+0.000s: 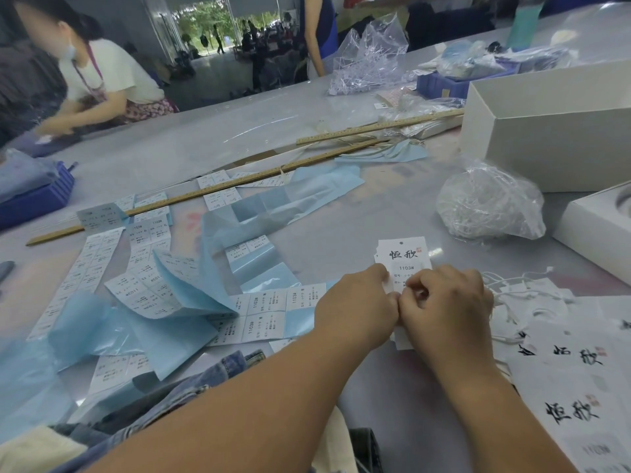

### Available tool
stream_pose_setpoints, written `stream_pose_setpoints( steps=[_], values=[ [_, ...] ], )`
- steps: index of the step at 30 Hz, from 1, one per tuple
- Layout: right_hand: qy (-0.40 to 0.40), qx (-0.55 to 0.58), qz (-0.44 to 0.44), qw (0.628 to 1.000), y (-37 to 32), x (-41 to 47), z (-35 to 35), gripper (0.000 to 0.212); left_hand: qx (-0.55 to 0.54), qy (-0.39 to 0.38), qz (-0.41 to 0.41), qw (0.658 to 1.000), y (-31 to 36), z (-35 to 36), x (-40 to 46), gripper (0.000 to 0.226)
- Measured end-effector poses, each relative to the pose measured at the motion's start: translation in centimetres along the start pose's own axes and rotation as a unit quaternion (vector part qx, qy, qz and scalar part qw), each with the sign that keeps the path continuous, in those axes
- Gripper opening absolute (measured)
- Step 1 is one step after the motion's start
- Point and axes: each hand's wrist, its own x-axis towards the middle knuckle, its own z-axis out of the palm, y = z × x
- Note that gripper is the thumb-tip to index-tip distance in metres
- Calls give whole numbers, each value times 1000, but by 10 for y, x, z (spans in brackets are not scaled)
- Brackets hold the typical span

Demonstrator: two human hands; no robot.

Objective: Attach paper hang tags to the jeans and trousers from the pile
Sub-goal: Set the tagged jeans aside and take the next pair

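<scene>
Both hands, left (355, 307) and right (447, 303), curl together, pinching the white paper hang tag (403, 256) on the grey tabletop (341, 230). At two o'clock, a clear plastic bag (491, 203) holds white strings; blue denim jeans (205, 373) lie at seven.

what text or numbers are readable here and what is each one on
"恒欣" and "1103#": hang tag pinched by both the left hand and right hand; its lower lines are too small.
"1103#" and "M": sticker sheet left of the hands; its smaller print is unreadable.
"恒欣": tag stack at right.
Wooden ruler: markings too small.
</scene>
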Motion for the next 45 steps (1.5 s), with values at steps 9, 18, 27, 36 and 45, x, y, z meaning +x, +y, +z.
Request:
stream_pose_setpoints(
  steps=[9,18,27,36,45],
  values=[
    [-18,-43,31,998,-5,-3,-1,9,6,0,5,1000,0,1,1,34],
    [-5,-29,18,999,-3,0,-4,3,4,4,8,1000,-1,3,2,28],
    [-31,-5,-4,999,-4,0,-8,26,2,10,18,1000,-3,3,2,27],
    [-174,-98,30,979,6,3,-1,49,-7,-6,20,1000,-7,4,5,35],
    [-253,-105,1,962,7,6,-1,55,63,-96,75,991,-5,6,1,55]
  ],
)
